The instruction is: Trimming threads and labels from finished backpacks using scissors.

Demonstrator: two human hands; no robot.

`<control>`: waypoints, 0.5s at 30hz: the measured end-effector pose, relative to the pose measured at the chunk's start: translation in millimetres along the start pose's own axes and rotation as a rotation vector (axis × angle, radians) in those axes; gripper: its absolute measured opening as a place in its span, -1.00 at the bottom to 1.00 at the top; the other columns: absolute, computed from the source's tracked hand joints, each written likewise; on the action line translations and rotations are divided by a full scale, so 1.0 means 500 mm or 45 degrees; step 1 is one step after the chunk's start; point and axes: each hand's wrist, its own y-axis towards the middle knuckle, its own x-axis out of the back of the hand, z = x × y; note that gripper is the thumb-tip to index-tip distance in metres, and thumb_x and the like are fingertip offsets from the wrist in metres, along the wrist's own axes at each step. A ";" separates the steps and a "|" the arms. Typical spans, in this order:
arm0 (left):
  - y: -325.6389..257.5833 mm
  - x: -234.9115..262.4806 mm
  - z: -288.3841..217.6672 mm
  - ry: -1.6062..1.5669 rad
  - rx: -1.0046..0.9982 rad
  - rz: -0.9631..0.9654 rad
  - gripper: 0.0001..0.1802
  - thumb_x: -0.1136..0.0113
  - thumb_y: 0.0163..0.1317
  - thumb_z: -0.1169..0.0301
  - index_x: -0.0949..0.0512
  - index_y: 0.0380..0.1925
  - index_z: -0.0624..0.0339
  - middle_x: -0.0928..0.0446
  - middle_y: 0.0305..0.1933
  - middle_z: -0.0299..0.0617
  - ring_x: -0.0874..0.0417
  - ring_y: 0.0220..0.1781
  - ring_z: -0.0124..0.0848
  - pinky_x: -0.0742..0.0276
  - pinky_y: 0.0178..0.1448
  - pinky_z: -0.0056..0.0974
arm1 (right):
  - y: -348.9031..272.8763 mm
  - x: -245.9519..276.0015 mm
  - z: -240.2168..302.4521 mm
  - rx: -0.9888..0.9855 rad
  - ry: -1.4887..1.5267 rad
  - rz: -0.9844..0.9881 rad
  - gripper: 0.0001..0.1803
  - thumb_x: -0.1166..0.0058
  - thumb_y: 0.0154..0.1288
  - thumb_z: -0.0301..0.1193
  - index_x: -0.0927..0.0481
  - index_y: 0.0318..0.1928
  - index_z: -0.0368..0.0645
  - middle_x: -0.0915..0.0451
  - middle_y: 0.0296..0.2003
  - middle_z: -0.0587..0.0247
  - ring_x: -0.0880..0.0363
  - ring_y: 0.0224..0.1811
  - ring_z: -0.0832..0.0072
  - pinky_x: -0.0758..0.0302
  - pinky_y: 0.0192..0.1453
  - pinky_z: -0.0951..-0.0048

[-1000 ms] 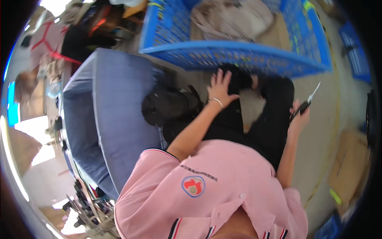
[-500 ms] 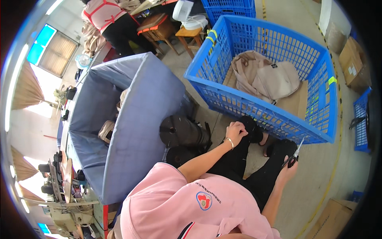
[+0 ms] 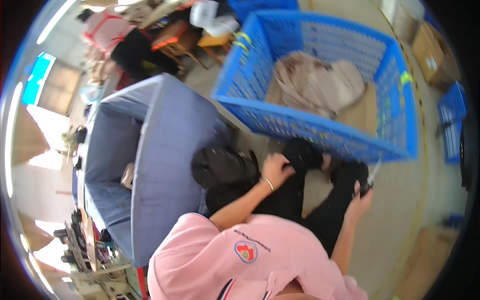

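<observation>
Left hand [image 3: 276, 169] closed on black fabric [image 3: 300, 155], fingers curled into a bunched fold of it; thin bracelet on that wrist. Right hand [image 3: 361, 192] wrapped around a small cutting tool [image 3: 372, 172], thin metal tip sticking up past the fingers, pointing toward the crate; exact tool type too small to tell.

The fabric sits across the person's lap, just below the near wall of the blue plastic crate [image 3: 320, 127], top edge close to or touching that wall, can't tell which. More black pieces [image 3: 220, 167] heaped to the left, against the side of the blue fabric bin [image 3: 165, 150].

Crate holds beige garments [image 3: 320, 82] piled toward its middle, on a brown cardboard liner. Fabric bin open-topped and deep.

Floor is pale, smooth concrete. Cardboard boxes [image 3: 432, 45] along the right edge, a second blue crate [image 3: 452, 120] far right. Another person in pink [image 3: 107, 30] and wooden stools [image 3: 175, 42] in the upper left. Bright windows on the left side.
</observation>
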 end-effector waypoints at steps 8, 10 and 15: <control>0.226 0.116 -0.136 -0.696 -0.162 -0.099 -0.85 -0.14 0.33 0.45 -0.61 -0.39 0.25 -0.56 -0.48 -0.23 -0.61 -0.41 -0.50 -0.49 -0.27 -0.39 | 0.028 -0.017 -0.032 -0.186 0.167 -0.113 -0.59 -0.32 0.27 -0.16 -0.43 -0.35 -0.21 -0.34 -0.49 0.42 -0.27 -0.45 0.60 -0.29 -0.35 0.49; 0.294 0.149 -0.181 -0.644 0.018 0.006 -0.85 -0.10 0.35 0.48 -0.59 -0.16 0.28 -0.63 -0.33 -0.20 -0.61 -0.32 -0.50 -0.48 -0.19 -0.41 | 0.030 -0.014 -0.037 -0.254 0.278 -0.163 -0.60 -0.33 0.27 -0.17 -0.42 -0.34 -0.17 -0.35 -0.49 0.44 -0.28 -0.47 0.63 -0.28 -0.37 0.53; 0.548 0.076 -0.082 -0.375 -0.251 0.283 -0.67 -0.19 0.31 0.41 -0.54 0.06 0.18 -0.64 -0.17 -0.16 -0.66 -0.02 -0.44 -0.55 -0.02 -0.35 | 0.054 -0.023 -0.071 -0.381 0.518 -0.289 -0.66 -0.32 0.28 -0.23 -0.40 -0.29 -0.11 -0.38 -0.49 0.48 -0.31 -0.51 0.71 -0.26 -0.42 0.63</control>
